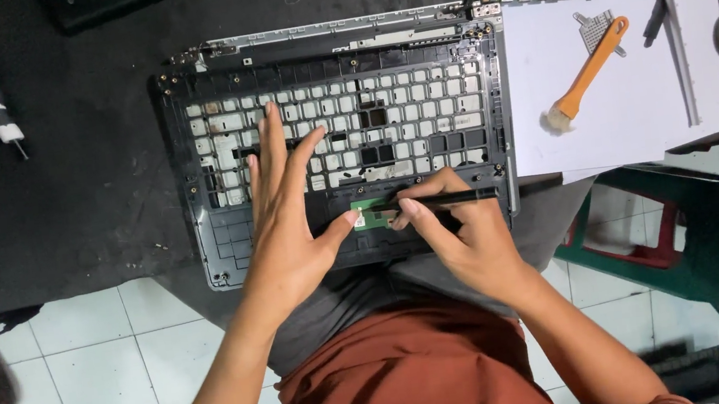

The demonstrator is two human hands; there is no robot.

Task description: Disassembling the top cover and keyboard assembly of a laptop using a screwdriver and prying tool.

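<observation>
Fingers of the right hand (465, 239) half hide a small green board (367, 214) while pinching a black tool (451, 199); the left hand (285, 229) lies flat and open on the laptop shell (197, 222).

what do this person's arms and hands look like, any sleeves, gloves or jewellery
Both forearms are bare, with no sleeves in view. The left hand and right hand wear no gloves, and no rings, watch or bracelets can be seen. Fingernails are short and unpainted. Below the arms, rust-orange clothing and grey fabric cover the lap.

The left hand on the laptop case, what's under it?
The left hand lies flat on the upturned laptop case, covering part of the white keyboard underside. Its thumb touches a small green circuit board. What lies beneath the palm is hidden.
</observation>
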